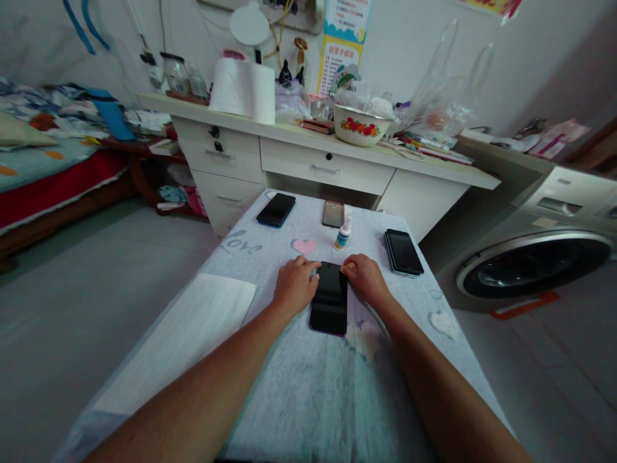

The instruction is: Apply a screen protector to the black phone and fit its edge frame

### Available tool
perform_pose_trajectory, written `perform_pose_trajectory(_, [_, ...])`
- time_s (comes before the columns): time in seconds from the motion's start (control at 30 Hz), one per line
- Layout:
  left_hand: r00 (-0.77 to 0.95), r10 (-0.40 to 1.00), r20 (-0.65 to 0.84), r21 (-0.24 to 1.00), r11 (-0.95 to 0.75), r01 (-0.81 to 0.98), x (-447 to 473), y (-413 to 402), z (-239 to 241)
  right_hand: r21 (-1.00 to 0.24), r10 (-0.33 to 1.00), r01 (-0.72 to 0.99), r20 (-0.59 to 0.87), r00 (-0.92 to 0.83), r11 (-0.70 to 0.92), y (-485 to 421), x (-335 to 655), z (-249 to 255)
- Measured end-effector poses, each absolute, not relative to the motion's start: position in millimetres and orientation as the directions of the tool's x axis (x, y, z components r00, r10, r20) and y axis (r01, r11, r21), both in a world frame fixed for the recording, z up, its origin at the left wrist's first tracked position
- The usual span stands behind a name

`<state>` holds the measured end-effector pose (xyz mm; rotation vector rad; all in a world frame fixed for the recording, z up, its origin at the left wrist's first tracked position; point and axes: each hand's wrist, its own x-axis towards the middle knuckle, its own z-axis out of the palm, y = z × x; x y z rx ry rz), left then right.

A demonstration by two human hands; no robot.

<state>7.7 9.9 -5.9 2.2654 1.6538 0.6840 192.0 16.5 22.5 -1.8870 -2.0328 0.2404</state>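
A black smartphone (329, 305) lies flat on the cloth-covered table in front of me, its dark screen facing up. My left hand (296, 283) grips its upper left edge, with the fingertips at the top corner. At the upper right corner, the curled fingers of my right hand (365, 276) close on the phone's edge. Whether something small is tucked under those right fingers, I cannot tell. Just beyond the phone stands a small white spray bottle (343, 235) with a blue and yellow label.
Stacked phones (403, 252) lie at the right, more phones (276, 209) at the far left, and a phone with a brownish edge (333, 214) at the back. A white sheet (193, 341) covers the left side. Behind are a drawered desk (308, 161) and a washing machine (530, 225).
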Motion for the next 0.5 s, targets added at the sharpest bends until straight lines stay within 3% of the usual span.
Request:
perform_pose_trajectory(0.2, [0.245,0.943,0.226,0.460,-0.325,0.826,7,10,-7,-0.301,0.989,0.949,0.133,-0.058,0.096,22,184,23])
perform_pose_trajectory(0.5, [0.251,0.939,0.236,0.456,-0.335,0.824,7,11,-8,-0.321,0.986,0.939,0.152,-0.075,0.121,20,183,22])
